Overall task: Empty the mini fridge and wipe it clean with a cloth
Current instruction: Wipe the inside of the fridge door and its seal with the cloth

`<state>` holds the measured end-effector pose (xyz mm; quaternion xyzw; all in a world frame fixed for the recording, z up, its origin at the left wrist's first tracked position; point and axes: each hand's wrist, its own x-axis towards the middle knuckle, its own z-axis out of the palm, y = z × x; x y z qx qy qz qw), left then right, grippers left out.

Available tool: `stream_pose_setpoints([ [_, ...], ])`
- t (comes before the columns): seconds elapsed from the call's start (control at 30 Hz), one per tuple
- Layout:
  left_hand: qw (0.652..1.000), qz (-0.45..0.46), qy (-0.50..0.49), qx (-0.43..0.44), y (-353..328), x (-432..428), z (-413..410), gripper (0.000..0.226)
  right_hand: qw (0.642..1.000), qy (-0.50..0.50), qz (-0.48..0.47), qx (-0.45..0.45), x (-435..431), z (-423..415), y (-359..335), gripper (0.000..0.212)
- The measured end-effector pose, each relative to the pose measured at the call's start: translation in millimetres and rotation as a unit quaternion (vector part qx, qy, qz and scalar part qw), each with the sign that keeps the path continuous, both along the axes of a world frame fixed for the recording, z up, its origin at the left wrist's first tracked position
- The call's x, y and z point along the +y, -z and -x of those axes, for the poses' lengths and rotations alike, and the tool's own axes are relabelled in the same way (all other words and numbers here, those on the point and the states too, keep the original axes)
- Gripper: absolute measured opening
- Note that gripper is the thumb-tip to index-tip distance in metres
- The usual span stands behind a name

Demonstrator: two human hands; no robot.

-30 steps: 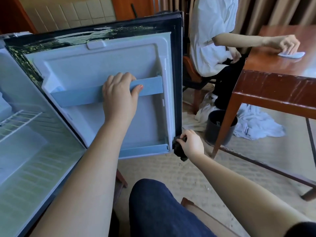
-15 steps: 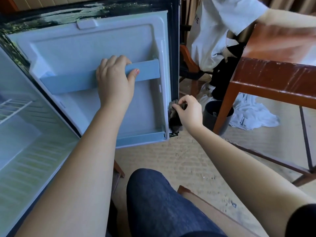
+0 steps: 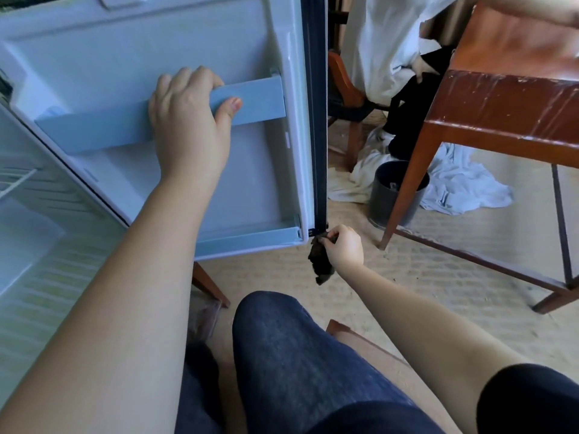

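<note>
The left hand, at about 10 o'clock in the view, grasps the pale blue shelf rail on the inside of the mini fridge door. Its fingers curl over the rail's top edge and the thumb presses on the front face. The right hand, near centre at about 4 o'clock, pinches a dark cloth between thumb and curled fingers. It holds the top of the cloth against the bottom corner of the door's black edge seal, and the rest of the cloth hangs below the hand.

The door stands wide open, with its white inner lining facing the camera. A small dark mark sits at the door's lower corner just beside the cloth, too small to read. The fridge's cavity fills the 9 o'clock side, where part of a white wire shelf shows at the frame edge.

At 2 o'clock stands a scuffed reddish wooden table. By its near leg, at about 3 o'clock, a dark grey bin sits on the beige carpet, with crumpled white fabric beside it. At 1 o'clock a second person in a white shirt sits on a wooden chair. A knee in blue denim fills 6 o'clock.
</note>
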<state>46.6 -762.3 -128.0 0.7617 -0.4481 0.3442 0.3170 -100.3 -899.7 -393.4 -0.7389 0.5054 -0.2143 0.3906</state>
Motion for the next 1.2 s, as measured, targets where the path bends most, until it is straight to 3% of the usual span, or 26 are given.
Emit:
stream_pose_setpoints([
  [0.17,1.0,0.005,0.001,0.003,1.4,1.0,1.8,0.028,0.993,-0.016,0.073,-0.089,11.0,4.6,-11.1,0.017],
  [0.27,1.0,0.007,0.0,0.004,0.1,1.6,2.2,0.028,0.993,-0.012,0.087,-0.082,9.1,-3.4,-19.8,0.017],
  [0.6,1.0,0.002,0.006,0.01,-0.1,-0.9,1.7,0.025,0.995,0.06,-0.079,-0.031,4.4,4.8,15.0,0.011],
  [0.8,1.0,0.003,-0.008,0.013,-0.7,-2.7,5.1,0.024,0.991,0.021,0.052,-0.121,28.3,12.2,3.3,0.023],
  [0.93,1.0,0.0,-0.004,0.012,-0.9,1.7,5.4,0.025,0.986,0.025,0.076,-0.146,22.9,-6.3,-9.0,0.024],
  [1.2,1.0,0.002,0.0,0.011,-0.1,4.4,4.6,0.025,0.984,0.121,-0.089,-0.098,13.5,5.0,24.6,0.013],
])
